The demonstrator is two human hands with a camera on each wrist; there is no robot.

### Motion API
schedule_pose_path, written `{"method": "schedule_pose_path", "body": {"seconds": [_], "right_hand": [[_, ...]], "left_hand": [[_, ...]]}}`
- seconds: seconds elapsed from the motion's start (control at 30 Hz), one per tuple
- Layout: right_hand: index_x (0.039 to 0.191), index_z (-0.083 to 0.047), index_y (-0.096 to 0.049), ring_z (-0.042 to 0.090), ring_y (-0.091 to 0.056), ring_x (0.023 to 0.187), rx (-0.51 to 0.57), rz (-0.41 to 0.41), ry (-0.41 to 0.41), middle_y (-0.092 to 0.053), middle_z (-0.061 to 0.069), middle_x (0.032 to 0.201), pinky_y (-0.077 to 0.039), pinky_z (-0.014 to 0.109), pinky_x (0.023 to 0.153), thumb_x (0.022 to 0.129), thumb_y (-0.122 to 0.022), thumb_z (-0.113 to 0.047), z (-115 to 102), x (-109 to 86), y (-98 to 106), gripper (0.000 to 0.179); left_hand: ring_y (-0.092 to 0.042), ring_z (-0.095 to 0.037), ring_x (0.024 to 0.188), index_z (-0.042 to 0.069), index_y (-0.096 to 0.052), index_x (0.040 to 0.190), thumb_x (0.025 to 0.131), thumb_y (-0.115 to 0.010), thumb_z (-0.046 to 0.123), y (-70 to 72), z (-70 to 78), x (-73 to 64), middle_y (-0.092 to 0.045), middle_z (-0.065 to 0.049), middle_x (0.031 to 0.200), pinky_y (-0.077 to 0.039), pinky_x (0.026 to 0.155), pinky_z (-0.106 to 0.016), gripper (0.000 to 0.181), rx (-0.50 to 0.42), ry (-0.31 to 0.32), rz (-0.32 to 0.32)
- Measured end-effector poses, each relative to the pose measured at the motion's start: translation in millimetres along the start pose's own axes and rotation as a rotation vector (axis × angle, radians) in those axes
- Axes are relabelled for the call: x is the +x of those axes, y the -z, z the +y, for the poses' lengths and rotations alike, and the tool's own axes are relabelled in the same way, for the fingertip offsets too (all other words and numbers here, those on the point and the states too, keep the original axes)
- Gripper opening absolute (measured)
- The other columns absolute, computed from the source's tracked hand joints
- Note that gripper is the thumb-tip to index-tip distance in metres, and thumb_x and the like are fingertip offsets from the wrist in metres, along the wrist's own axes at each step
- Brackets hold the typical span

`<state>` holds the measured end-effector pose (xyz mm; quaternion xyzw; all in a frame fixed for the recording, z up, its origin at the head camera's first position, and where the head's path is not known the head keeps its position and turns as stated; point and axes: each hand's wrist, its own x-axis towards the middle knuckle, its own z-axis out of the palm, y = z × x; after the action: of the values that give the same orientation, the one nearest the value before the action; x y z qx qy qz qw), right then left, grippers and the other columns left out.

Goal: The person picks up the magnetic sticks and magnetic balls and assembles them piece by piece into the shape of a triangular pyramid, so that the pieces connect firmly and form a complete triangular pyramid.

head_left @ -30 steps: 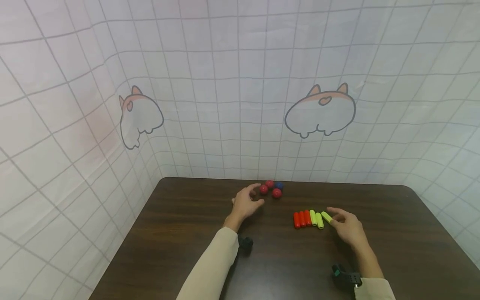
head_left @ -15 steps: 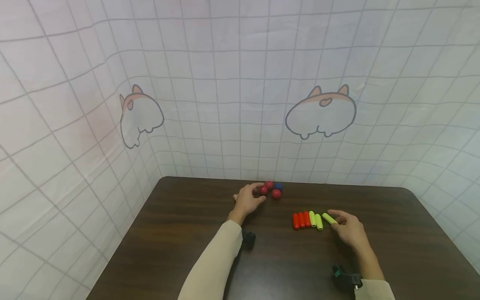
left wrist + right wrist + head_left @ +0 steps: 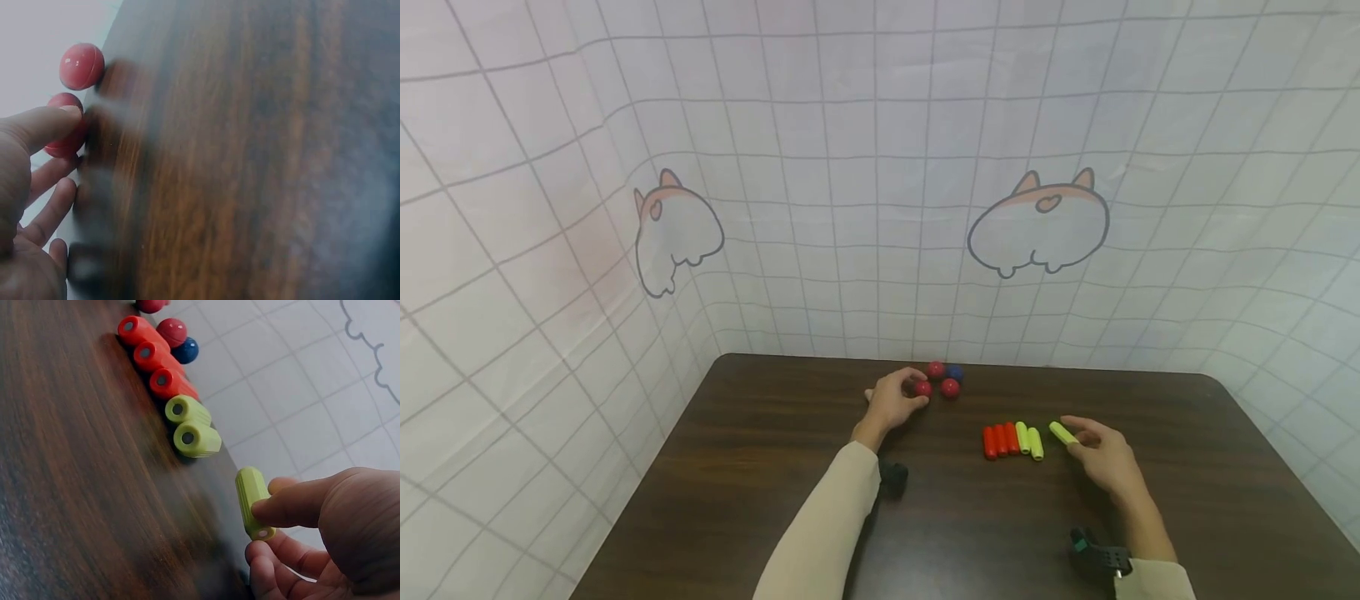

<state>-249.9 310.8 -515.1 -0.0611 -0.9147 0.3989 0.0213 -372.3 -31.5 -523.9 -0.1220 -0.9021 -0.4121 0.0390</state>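
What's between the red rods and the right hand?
The head view shows two lime rods beside the red rods, then bare table, then a third lime rod, pinched by the right hand.

A: Green stick (image 3: pixel 247 492) I hold?
B: Plastic-looking, low sheen, ribbed lengthwise
A: Red ball (image 3: pixel 922 389) I pinch?
B: Smooth, glossy, plastic-looking too
A: Red sticks (image 3: pixel 164 360)?
B: Same plastic look; I log grey, metal-looking end discs (image 3: pixel 144 353)
A: Table (image 3: pixel 737 450)?
B: Wood-grained, soft sheen
A: Backdrop (image 3: pixel 850 275)?
B: Creased, matt cloth; my left sleeve (image 3: pixel 837 512), matt cloth as well
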Motion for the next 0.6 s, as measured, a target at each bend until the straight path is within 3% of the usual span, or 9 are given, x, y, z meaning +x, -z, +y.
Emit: {"method": "schedule_pose_path", "body": {"seconds": [0.23,0.43,0.5,0.6], "right_hand": [[0.143,-0.003,-0.056,0.041,-0.063,0.11,0.029,0.016,0.039,-0.064,0.03,0.121,-0.045,0.031,0.073,0.098,-0.061,-0.006,0.8,-0.5,3.6,0.046],[0.144,-0.003,-0.055,0.023,-0.062,0.091,0.089,0.006,0.071,-0.064,0.028,0.119,-0.051,0.028,0.066,0.099,-0.061,-0.003,2.2,-2.3,5.7,0.046],[0.144,-0.003,-0.055,0.021,-0.062,0.091,0.106,-0.003,0.086,-0.064,0.028,0.119,-0.055,0.028,0.069,0.099,-0.06,-0.002,1.8,-2.6,6.2,0.045],[0.144,-0.003,-0.055,0.027,-0.065,0.099,0.121,-0.022,0.111,-0.063,0.029,0.121,-0.061,0.033,0.075,0.1,-0.06,-0.002,-1.6,-3.2,5.7,0.044]], "left_hand": [[-0.06,-0.016,0.087,0.021,-0.071,0.117,0.089,-0.081,0.019,4.4,-5.5,-8.2,-0.075,-0.001,0.112,-0.027,0.1,-0.056,0.03,-0.045,-0.013,-0.032],[-0.061,-0.013,0.086,0.022,-0.071,0.119,0.089,-0.08,0.019,9.1,-11.0,-21.9,-0.076,-0.001,0.112,-0.022,0.112,-0.067,0.031,-0.094,-0.046,-0.054],[-0.062,-0.014,0.089,0.023,-0.071,0.12,0.09,-0.08,0.02,11.3,-12.0,-27.3,-0.075,-0.001,0.113,-0.028,0.111,-0.063,0.032,-0.103,-0.061,-0.051],[-0.063,-0.015,0.093,0.023,-0.071,0.122,0.09,-0.08,0.02,15.7,-13.3,-35.8,-0.074,-0.001,0.114,-0.045,0.102,-0.046,0.034,-0.117,-0.085,-0.048]]}}
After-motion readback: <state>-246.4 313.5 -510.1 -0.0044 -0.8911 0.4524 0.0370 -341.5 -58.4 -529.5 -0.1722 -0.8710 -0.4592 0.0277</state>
